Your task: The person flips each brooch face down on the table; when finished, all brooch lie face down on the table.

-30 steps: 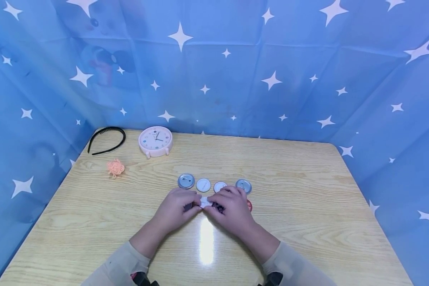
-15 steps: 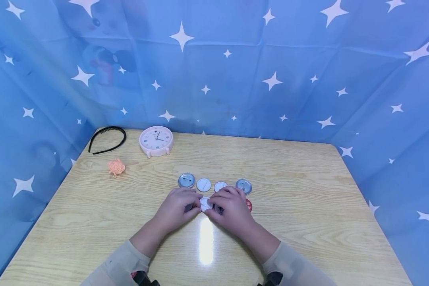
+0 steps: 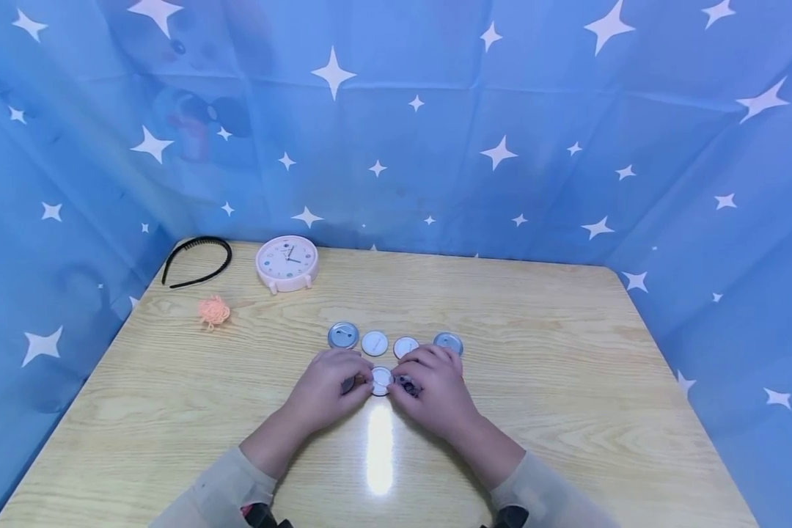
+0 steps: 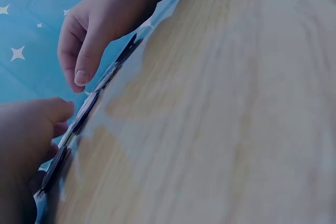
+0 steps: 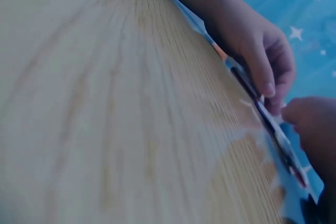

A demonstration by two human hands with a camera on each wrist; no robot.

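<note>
Between the two hands a round pin badge (image 3: 381, 381) lies flat on the table, its white back and pin facing up. The fingertips of my left hand (image 3: 330, 383) are at its left edge, with a dark badge (image 3: 348, 384) partly hidden beneath that hand. My right hand (image 3: 435, 389) has its fingertips at the other edge, above a dark patterned badge (image 3: 407, 385). Both hands are loosely bent; in the left wrist view the right hand (image 4: 107, 27) hovers low over the row of badges (image 4: 88, 109), seen edge-on. Whether the fingertips touch the badge is hard to tell.
Behind the hands runs a row of pin-side-up badges: a grey one (image 3: 343, 335), two white ones (image 3: 375, 343) and another grey one (image 3: 448, 342). Farther left are a pink clock (image 3: 287, 262), a black headband (image 3: 201, 240) and a peach yarn bundle (image 3: 214, 312).
The white-backed badge, tilted between both hands a second ago, has come down flat on the table. The right fingertips have drawn slightly away from the left ones.
</note>
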